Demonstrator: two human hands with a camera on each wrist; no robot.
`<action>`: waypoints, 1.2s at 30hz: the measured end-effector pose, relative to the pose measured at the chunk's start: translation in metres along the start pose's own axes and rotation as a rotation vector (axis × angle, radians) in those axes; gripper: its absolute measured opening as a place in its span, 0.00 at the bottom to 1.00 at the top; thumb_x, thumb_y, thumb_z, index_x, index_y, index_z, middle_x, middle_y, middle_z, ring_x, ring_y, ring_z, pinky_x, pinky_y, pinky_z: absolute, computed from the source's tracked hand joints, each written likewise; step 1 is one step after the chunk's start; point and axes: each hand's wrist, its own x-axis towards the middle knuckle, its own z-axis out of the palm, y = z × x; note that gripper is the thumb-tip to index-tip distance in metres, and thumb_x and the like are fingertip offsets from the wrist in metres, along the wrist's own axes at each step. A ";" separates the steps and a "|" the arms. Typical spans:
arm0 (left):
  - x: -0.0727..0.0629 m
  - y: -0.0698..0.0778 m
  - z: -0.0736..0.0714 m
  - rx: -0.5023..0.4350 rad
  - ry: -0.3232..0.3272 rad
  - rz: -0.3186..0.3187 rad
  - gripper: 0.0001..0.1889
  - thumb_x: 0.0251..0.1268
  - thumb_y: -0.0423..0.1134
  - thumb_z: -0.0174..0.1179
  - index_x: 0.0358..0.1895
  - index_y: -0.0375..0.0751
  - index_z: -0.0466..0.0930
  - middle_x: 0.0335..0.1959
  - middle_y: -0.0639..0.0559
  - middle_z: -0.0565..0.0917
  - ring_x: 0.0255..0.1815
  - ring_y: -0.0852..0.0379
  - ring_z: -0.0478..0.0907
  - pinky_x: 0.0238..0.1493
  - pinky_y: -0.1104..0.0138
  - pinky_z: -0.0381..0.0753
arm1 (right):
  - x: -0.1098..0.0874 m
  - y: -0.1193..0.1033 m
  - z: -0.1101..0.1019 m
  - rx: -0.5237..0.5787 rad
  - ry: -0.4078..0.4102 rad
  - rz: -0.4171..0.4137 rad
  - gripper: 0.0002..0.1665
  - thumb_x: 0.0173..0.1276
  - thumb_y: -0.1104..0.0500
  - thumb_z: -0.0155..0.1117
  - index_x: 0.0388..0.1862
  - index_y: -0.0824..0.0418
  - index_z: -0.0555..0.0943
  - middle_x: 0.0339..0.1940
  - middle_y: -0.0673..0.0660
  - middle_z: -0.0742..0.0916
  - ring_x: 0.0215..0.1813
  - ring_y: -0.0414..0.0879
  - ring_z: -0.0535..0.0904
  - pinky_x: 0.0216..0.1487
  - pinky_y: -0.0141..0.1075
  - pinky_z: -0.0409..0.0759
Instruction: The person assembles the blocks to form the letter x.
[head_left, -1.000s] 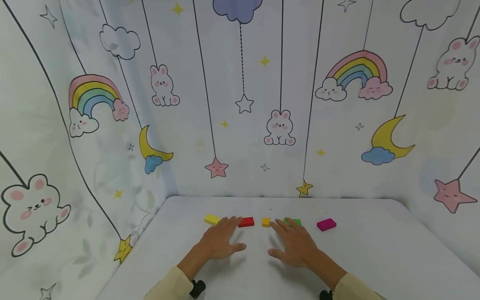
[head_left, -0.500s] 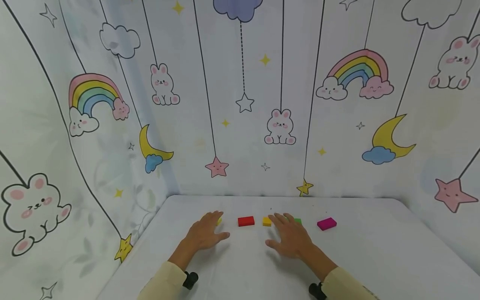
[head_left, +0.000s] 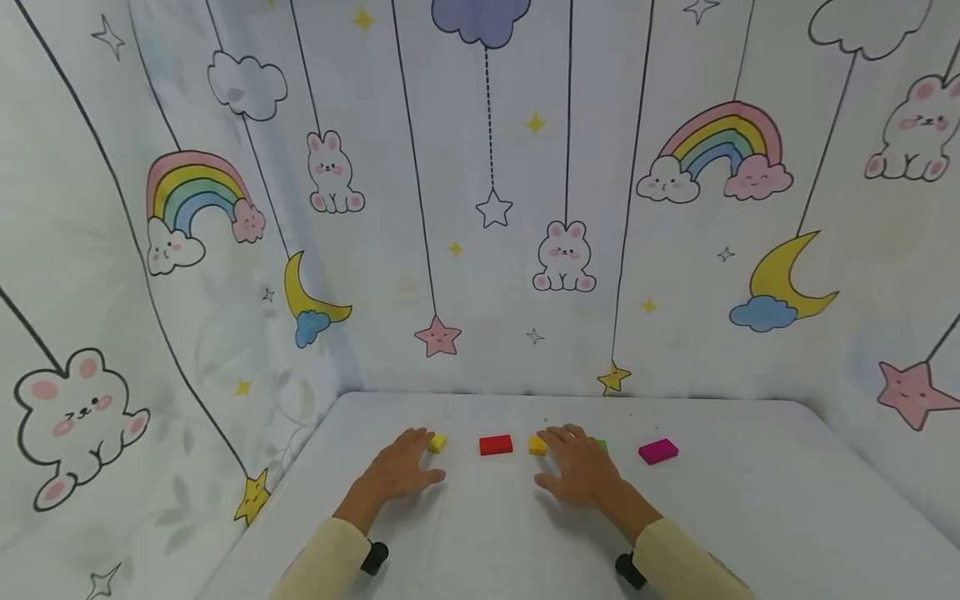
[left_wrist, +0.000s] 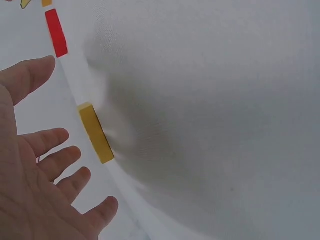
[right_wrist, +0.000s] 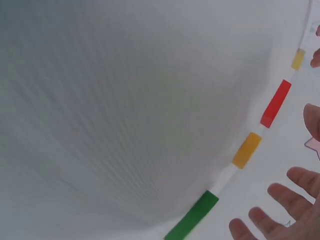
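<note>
Holding nothing, spread loosely: left hand [head_left: 397, 467], right hand [head_left: 579, 468]. Yellow block [left_wrist: 96, 134] looks light, stiff; pinch by its long sides.

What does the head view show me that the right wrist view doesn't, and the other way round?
Only head: the magenta block, both sleeves and the printed rainbows.
Only right wrist: a long stretch of the green block, mostly hidden behind the right hand in the head view.
Both: that hand, the red block, orange block, yellow block and some green.
</note>
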 end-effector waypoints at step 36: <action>0.011 -0.011 0.005 0.070 -0.015 0.111 0.32 0.65 0.48 0.65 0.67 0.30 0.73 0.71 0.35 0.70 0.73 0.37 0.65 0.72 0.45 0.64 | 0.021 0.000 0.013 0.147 -0.129 0.072 0.39 0.64 0.49 0.73 0.72 0.58 0.71 0.71 0.57 0.76 0.74 0.57 0.67 0.68 0.55 0.72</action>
